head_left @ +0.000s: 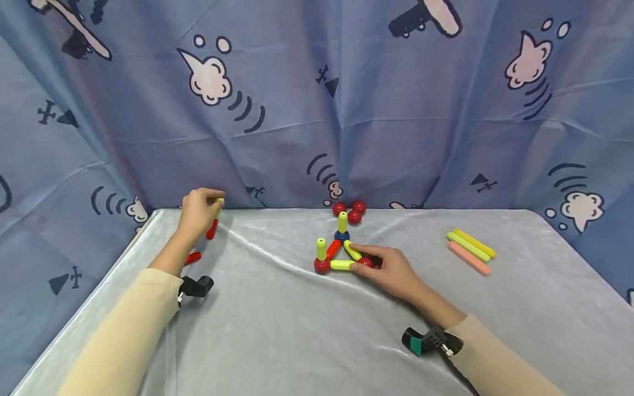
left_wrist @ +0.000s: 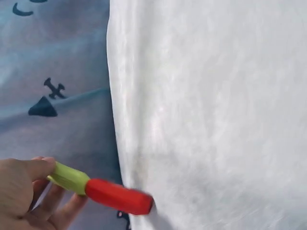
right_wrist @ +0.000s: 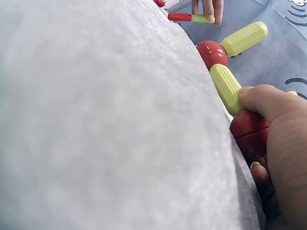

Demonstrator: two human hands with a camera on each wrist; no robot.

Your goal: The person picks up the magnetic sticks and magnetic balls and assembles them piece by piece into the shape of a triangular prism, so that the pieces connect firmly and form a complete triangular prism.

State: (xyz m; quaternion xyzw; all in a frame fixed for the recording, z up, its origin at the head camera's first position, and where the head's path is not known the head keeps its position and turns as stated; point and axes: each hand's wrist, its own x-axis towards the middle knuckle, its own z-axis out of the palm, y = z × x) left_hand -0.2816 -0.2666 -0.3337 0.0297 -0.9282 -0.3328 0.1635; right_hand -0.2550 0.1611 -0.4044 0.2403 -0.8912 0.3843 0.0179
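Observation:
At the table's far left my left hand [head_left: 196, 213] pinches a yellow-green building rod [left_wrist: 67, 178]. A red rod [left_wrist: 119, 195] extends from its end, in line with it. My right hand [head_left: 391, 269] grips the near right corner of a flat triangle made of rods and balls, fingers about a red ball [right_wrist: 249, 129]. Two yellow-green rods [head_left: 342, 265] and a red rod [head_left: 334, 249] form its sides. One yellow-green rod stands upright on the left red ball [head_left: 322, 265], another on the dark blue ball [head_left: 342, 236] at the back.
Another red rod [head_left: 193, 257] lies near my left wrist. Several loose red balls [head_left: 354, 216] sit at the back edge, behind the triangle. On the right lie two yellowish rods [head_left: 468, 246] and a salmon one [head_left: 469, 258]. A blue patterned curtain [head_left: 317, 110] hangs behind the white-covered table [head_left: 277, 330].

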